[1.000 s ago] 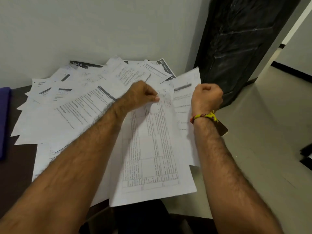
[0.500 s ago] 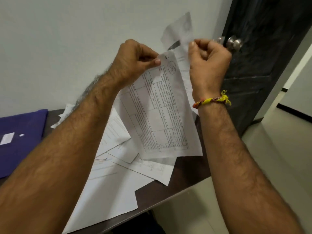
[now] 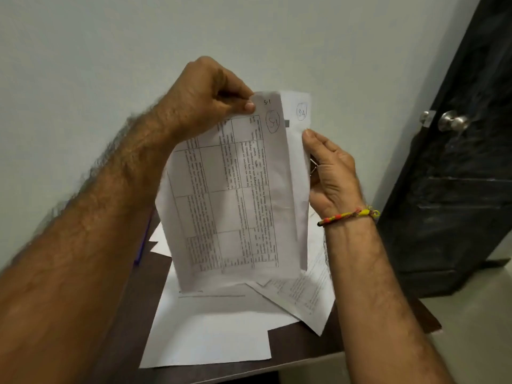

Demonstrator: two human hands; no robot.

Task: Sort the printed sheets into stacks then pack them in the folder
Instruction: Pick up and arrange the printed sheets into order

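Observation:
I hold two printed sheets upright in front of the wall. My left hand (image 3: 210, 98) pinches the top corner of a sheet with a printed table (image 3: 230, 195), marked "S-1" by hand in a circle. Behind it stands a second sheet (image 3: 297, 162) marked "S-4", and my right hand (image 3: 331, 176) grips its right edge. More printed sheets (image 3: 210, 328) lie loose on the dark table (image 3: 302, 345) below. A sliver of the purple folder (image 3: 142, 245) shows beside my left forearm.
A black door (image 3: 457, 176) with a metal knob (image 3: 454, 121) stands at the right. A pale wall runs behind the table. The table's front edge drops to a light floor (image 3: 471, 314) at the lower right.
My right hand has slid down from the second sheet's top to its right edge. Both sheets now stand closer together, with their handwritten marks in view. The view has tilted a little.

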